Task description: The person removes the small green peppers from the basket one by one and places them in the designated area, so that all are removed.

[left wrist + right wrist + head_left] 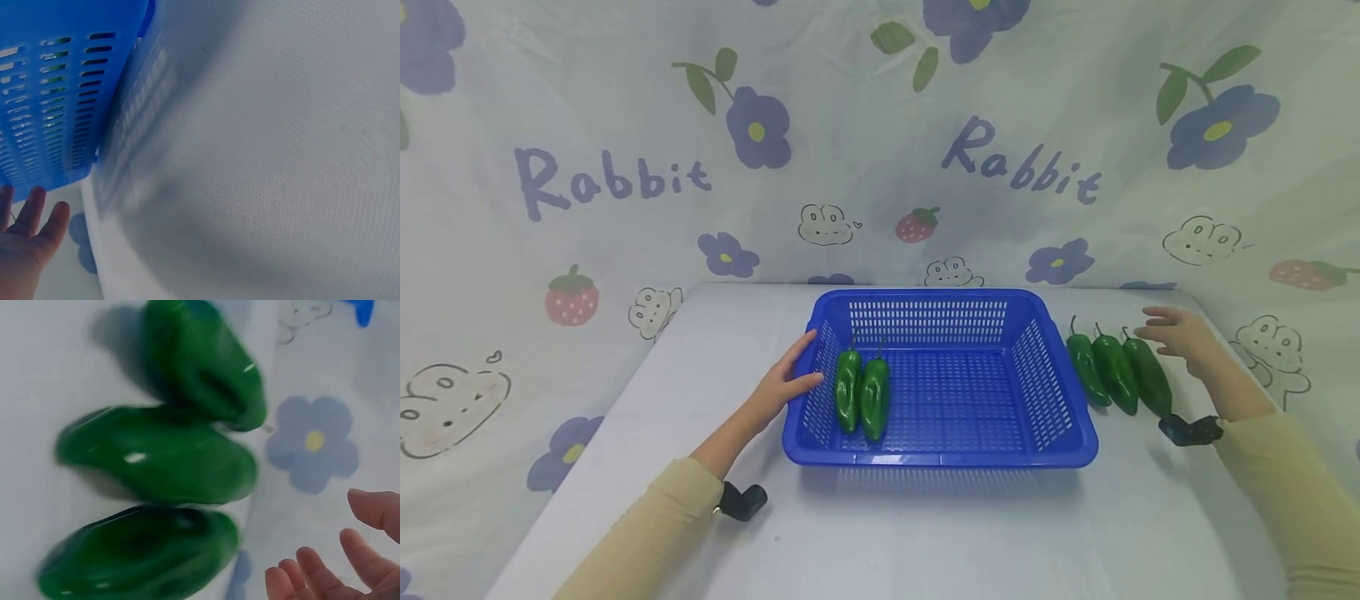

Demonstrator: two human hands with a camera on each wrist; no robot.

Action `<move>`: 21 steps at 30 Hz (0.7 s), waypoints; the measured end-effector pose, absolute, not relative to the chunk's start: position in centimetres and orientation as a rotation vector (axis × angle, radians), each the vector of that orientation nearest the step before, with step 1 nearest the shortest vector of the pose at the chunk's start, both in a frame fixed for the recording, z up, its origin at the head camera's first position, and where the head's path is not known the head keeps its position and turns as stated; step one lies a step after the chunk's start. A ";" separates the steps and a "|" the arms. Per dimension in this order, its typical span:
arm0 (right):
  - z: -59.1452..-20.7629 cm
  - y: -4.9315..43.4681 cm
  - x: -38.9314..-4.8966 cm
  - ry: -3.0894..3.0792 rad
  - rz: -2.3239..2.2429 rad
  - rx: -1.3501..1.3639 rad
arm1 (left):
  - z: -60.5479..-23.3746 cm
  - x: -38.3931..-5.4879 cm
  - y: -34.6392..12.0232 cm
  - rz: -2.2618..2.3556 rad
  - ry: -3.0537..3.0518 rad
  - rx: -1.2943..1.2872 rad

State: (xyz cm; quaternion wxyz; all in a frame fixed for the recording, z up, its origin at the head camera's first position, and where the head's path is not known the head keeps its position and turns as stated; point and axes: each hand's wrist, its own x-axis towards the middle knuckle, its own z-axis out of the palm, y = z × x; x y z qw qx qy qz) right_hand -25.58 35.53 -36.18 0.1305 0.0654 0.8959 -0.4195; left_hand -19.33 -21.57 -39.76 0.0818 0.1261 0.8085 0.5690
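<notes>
A blue plastic basket (940, 458) holds two glossy green chili peppers (876, 400), lying side by side near its left wall. At the left rim is my left hand (775, 387), its thumb and a finger spread along the edge. Its fingers look straight beside the outer wall in the left wrist view. Three more green chili peppers (1116, 373) lie in a row on the table just right of the basket. My right hand (1183, 337) hovers by the stem end of the rightmost pepper, fingers extended and holding nothing. The right wrist view shows these peppers (162, 456) close up, apart from the fingers.
A white-covered table (910, 533) bears everything. Behind it hangs a patterned curtain (865, 125) with flowers, rabbits and strawberries. Black wrist-worn devices (743, 502) sit below both wrists, the right one low over the tabletop.
</notes>
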 end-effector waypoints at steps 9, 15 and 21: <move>-32.8 32.7 -25.7 2.631 -1.272 0.045 | -39.8 -19.4 -21.5 1.693 2.419 0.378; -30.9 30.7 -25.8 2.639 -1.271 -0.007 | -40.0 -19.4 -21.7 1.690 2.421 0.379; -29.2 28.7 -25.9 2.632 -1.280 -0.059 | -39.9 -19.4 -21.6 1.693 2.419 0.377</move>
